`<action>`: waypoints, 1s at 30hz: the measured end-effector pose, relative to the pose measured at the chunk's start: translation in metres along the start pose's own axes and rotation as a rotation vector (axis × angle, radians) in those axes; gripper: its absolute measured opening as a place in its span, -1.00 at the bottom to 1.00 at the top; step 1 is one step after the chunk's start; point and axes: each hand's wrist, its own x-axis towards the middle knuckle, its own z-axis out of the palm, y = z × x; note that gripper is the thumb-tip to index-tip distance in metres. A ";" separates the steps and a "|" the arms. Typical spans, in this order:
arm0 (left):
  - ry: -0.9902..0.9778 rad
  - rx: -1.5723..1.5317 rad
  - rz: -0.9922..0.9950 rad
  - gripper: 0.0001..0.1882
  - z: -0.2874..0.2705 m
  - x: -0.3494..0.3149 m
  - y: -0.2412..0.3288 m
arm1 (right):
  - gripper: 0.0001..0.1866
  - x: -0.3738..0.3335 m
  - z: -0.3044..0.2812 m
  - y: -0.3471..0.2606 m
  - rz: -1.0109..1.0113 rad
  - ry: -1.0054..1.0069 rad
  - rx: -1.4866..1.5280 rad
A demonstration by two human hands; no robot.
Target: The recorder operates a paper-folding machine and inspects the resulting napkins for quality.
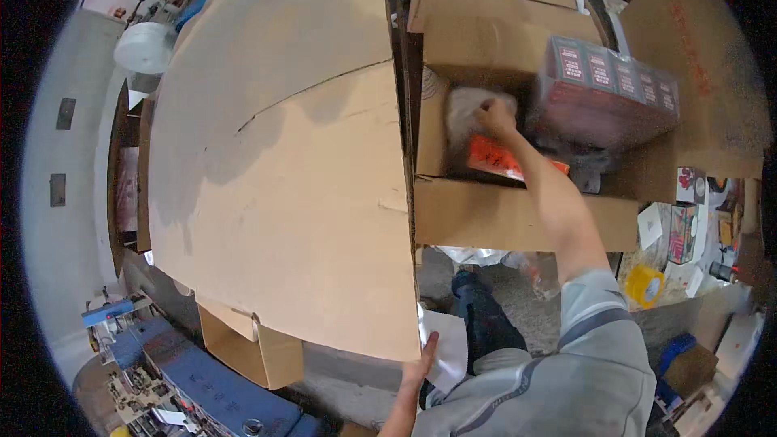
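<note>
My right hand (495, 117) reaches into an open cardboard box (526, 210), its fingers closed on a clear, whitish plastic bag (465, 113) at the left side. Just below that hand, inside the box, lies a bright orange-red packet (490, 156), partly behind my forearm. A plastic-wrapped block of small printed boxes (607, 89) sits at the right of the box. My left hand (419, 362) is low by the near corner of a large cardboard sheet (291, 162). A white sheet of paper (447, 350) is pinched in it; some fingers are hidden.
The cardboard sheet covers much of the left side. A roll of yellow tape (645, 285) and small cartons (682, 235) lie on a surface at the right. An open cardboard box (281, 356) stands beside a blue machine bench (227, 392) at the lower left.
</note>
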 end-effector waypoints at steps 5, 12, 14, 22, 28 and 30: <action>-0.113 -0.102 -0.073 -0.62 -0.018 -0.007 0.029 | -0.73 -0.043 -0.095 -0.043 -0.074 -0.038 0.302; -0.110 -0.154 -0.022 -0.68 -0.048 -0.029 0.059 | -0.74 -0.191 -0.232 -0.102 -0.383 -0.111 1.257; -0.108 -0.258 0.042 -0.68 -0.057 -0.033 0.048 | -0.62 -0.236 -0.244 -0.098 -0.422 -0.215 1.433; 0.015 -0.749 0.089 -0.63 -0.148 -0.081 0.008 | -0.45 -0.474 -0.171 -0.138 -0.156 -0.798 1.784; 0.317 -1.153 0.181 -0.63 -0.227 -0.174 -0.120 | -0.49 -0.619 -0.059 -0.198 0.083 -1.179 1.564; 0.427 -1.219 0.172 -0.62 -0.254 -0.215 -0.177 | -0.45 -0.669 -0.031 -0.226 0.019 -1.289 1.496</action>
